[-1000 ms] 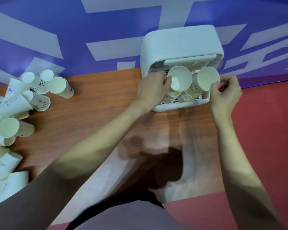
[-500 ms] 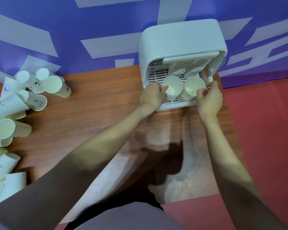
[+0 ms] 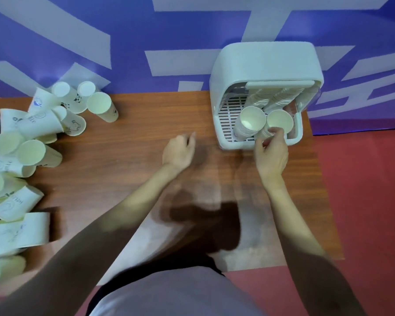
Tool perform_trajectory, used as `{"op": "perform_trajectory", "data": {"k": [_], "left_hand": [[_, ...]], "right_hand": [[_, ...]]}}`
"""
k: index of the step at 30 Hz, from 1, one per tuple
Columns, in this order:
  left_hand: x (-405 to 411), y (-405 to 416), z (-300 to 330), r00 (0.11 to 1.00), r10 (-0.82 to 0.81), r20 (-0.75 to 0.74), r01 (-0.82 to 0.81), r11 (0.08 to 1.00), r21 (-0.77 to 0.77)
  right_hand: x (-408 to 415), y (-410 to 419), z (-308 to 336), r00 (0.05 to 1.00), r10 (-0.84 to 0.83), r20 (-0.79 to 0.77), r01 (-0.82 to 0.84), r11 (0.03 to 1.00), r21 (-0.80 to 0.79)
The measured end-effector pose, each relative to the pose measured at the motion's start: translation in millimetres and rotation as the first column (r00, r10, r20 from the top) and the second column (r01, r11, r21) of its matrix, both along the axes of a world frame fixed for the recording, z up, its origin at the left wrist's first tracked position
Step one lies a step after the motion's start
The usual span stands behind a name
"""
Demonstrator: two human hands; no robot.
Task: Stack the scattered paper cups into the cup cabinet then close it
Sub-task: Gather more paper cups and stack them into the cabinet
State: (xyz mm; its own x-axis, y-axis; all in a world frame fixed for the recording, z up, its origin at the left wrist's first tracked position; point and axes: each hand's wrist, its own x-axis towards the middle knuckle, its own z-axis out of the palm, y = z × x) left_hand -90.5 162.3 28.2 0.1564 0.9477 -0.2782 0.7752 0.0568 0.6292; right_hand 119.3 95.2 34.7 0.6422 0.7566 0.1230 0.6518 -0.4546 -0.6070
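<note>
one white cup cabinet (image 3: 266,65) stands at the far right edge of the tabletop (image 3: 135,156). two cup stacks (image 3: 252,123) lean inside it. two hands show. the loose cups (image 3: 30,153) at the left edge overlap too much to count.

- A wooden table (image 3: 132,142) fills the middle of the frame, its brown grain running side to side.
- Behind it, across the top of the frame, stands a blue-violet wall (image 3: 128,26) with broad pale grey bars.
- Red floor (image 3: 365,201) shows at right and lower right.
- A dark shadow (image 3: 205,222) lies on the tabletop, lower centre.
</note>
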Motion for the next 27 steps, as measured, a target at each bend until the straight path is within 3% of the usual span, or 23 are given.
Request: {"op": "perform_trajectory", "data": {"k": [5,10,19,27], "left_hand": [[-114,-26,-20,0.994,0.084,0.065,-0.083,0.996,-0.021],[-208,-43,-24,0.984,0.168,-0.065,-0.165,0.986,0.037],[-340,-19,-17,0.918,0.380,-0.114,-0.340,0.902,0.266],[-389,11,-30,0.921,0.326,-0.214,-0.273,0.931,0.241]], "right_hand": [[-96,-4,-22,0.935,0.339,-0.107,-0.352,0.924,-0.148],[-186,4,-35,0.797,0.593,-0.115,-0.598,0.750,-0.283],[-296,56,-37,0.628,0.777,-0.035,-0.724,0.568,-0.393],[-338,149,-28,0.586,0.809,0.037,-0.757,0.564,-0.330]]}}
